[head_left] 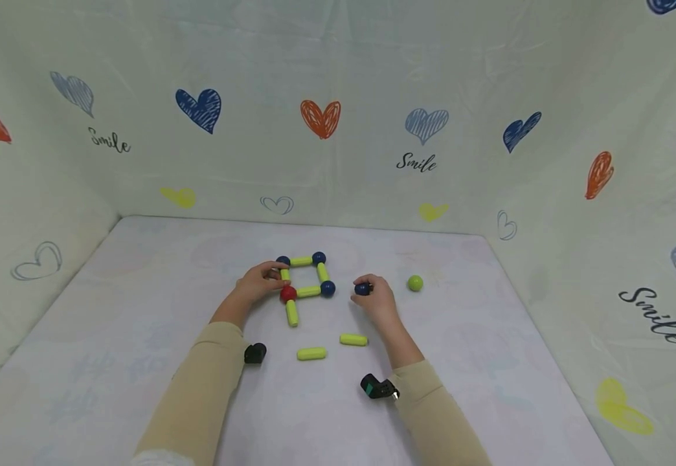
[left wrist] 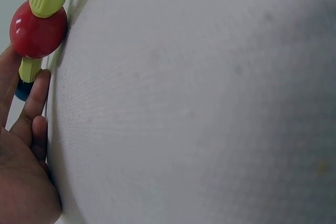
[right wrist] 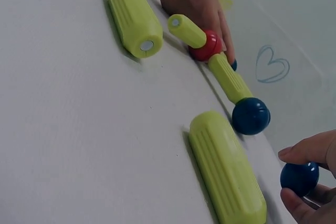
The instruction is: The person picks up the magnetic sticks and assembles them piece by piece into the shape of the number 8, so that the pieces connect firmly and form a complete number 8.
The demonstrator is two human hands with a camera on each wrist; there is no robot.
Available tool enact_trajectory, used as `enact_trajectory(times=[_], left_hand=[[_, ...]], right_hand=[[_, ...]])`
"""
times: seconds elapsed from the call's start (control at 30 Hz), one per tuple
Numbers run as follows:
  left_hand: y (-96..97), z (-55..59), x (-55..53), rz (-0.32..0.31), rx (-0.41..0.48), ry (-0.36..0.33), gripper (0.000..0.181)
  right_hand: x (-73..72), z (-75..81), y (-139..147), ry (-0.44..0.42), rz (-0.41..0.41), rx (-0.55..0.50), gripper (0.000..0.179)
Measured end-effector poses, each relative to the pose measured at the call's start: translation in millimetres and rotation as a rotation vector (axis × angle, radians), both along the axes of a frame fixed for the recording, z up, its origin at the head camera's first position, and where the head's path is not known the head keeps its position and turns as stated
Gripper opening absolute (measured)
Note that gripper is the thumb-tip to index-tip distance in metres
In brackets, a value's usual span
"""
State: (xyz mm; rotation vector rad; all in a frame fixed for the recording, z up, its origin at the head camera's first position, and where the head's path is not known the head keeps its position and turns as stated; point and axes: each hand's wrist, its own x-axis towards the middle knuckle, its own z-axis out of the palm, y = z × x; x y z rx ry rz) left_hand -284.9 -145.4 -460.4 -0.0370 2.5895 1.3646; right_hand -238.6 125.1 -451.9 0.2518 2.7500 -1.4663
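A square of light green magnetic rods (head_left: 309, 292) joined by balls lies on the table: three blue balls (head_left: 327, 288) and one red ball (head_left: 288, 294) form its corners. Another rod (head_left: 292, 314) sticks out from the red ball toward the near side. My left hand (head_left: 254, 283) holds the square's left side, fingers and thumb about the rod between the red ball and a blue one; in the left wrist view the fingers (left wrist: 38, 94) partly hide that rod. To the right of the square, my right hand (head_left: 379, 299) pinches a loose blue ball (right wrist: 300, 179) between thumb and fingers.
Two loose green rods (head_left: 311, 353) (head_left: 353, 340) lie on the near side of the square. A green ball (head_left: 415, 283) rests right of my right hand. Behind the white table (head_left: 466, 401) hangs a pale cloth (head_left: 367, 77) printed with hearts.
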Motion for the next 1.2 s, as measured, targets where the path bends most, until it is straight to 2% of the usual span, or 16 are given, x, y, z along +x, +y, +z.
enact_trajectory(times=[0.33,0.63,1.03,1.2], left_hand=[[-1.1,-4.4,-2.5,0.003,-0.009,-0.004,0.046],[-0.8,-1.4,-0.8,0.009,-0.009,-0.003,0.046],[-0.7,1.9,0.0,-0.002,-0.010,-0.008,0.045],[-1.1,3.9,0.8,0.005,-0.005,-0.007,0.044]], right_hand=[[10.1,0.6,-12,-0.010,0.050,-0.029,0.028],[20.9,4.7,-25,-0.041,0.102,-0.056,0.028],[34.1,6.2,-37,-0.026,0.168,-0.085,0.023],[37.2,6.3,-43,-0.056,0.177,-0.105,0.020]])
